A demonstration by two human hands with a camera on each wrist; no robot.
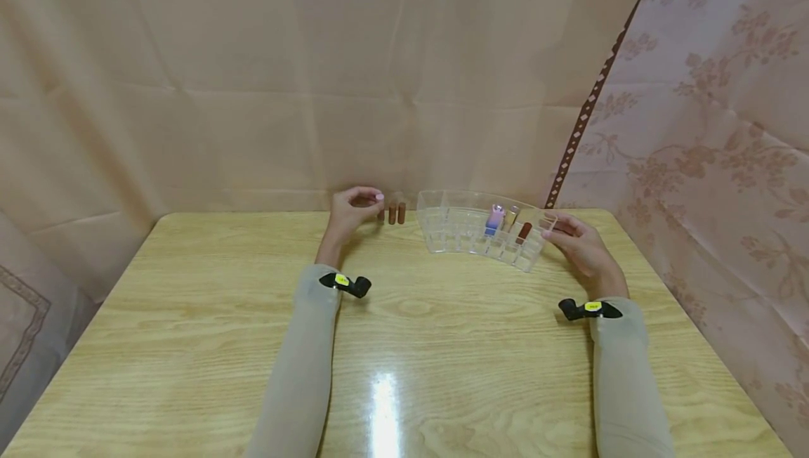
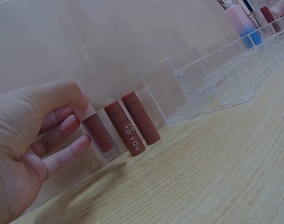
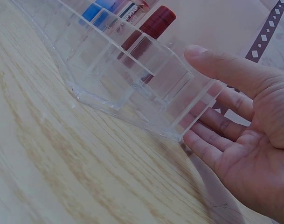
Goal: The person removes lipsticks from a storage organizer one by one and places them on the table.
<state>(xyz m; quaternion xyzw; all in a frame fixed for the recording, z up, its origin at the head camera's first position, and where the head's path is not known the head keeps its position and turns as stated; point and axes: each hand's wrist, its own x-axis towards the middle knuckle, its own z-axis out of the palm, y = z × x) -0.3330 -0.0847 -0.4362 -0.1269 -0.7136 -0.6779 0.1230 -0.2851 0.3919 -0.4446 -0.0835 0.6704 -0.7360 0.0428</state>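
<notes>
The thumb and forefinger of the left hand (image 1: 346, 218) pinch the top of a slim lip-gloss tube with a pale pink cap and a brownish-red body (image 2: 100, 134); the other fingers are loosely bent. The tube is near the table's far edge, though I cannot tell whether its base touches the wood. Just to its right, two reddish-brown cylindrical tubes (image 2: 125, 128) stand side by side — the nearer one lettered in white.

Farther right, a clear, curved plastic organizer with many compartments (image 1: 449, 230) sits on the table, its right end held between the thumb and fingers of the right hand (image 1: 584, 247). Toward that end, its compartments hold a dark red tube (image 1: 524, 233), a transparent tube with a golden tint (image 1: 510, 219) and a pink-and-blue tube (image 1: 494, 220).

Beyond the hands come pale long sleeves (image 1: 297, 374), each with a black wrist camera (image 1: 360, 286) — then the glossy light-wood table (image 1: 189, 338), a beige curtain behind (image 1: 284, 57) and pink floral cloth at right (image 1: 746, 114).
</notes>
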